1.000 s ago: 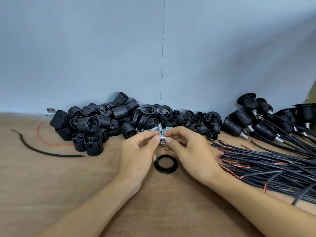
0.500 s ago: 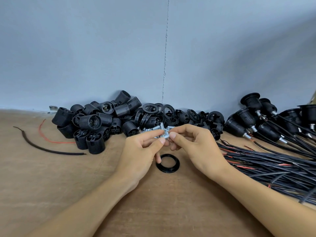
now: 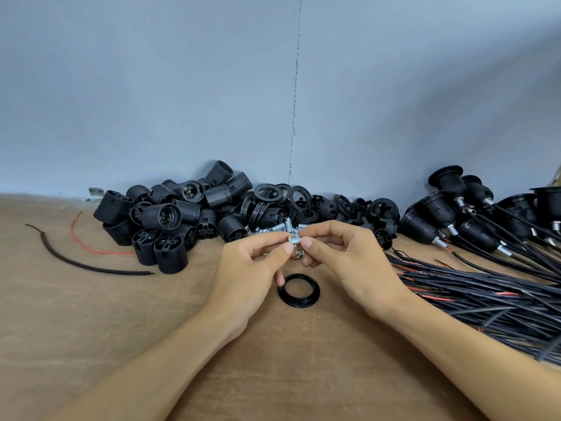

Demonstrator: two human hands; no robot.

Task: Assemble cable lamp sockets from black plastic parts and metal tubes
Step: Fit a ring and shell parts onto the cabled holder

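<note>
My left hand (image 3: pixel 249 268) and my right hand (image 3: pixel 349 262) meet at the middle of the table, and both pinch one small silver metal tube (image 3: pixel 295 240) between thumb and fingertips. Behind them lies a little heap of loose metal tubes (image 3: pixel 277 227). A single black plastic ring (image 3: pixel 299 290) lies flat on the wood just below my hands. A pile of black threaded socket bodies (image 3: pixel 170 217) sits at the back left, and black rings and caps (image 3: pixel 306 205) are heaped at the back centre.
Finished sockets with cables (image 3: pixel 449 214) lie at the back right, their black and red wires (image 3: pixel 485 290) fanning over the right side of the wooden table (image 3: pixel 76 314). A loose dark cable piece (image 3: pixel 76 262) and a red wire (image 3: pixel 91 247) lie at the left. A blue-grey wall (image 3: pixel 212 86) closes the back.
The hands have stayed together on the small metal tube, with slight finger shifts. The camera has drifted a little.
</note>
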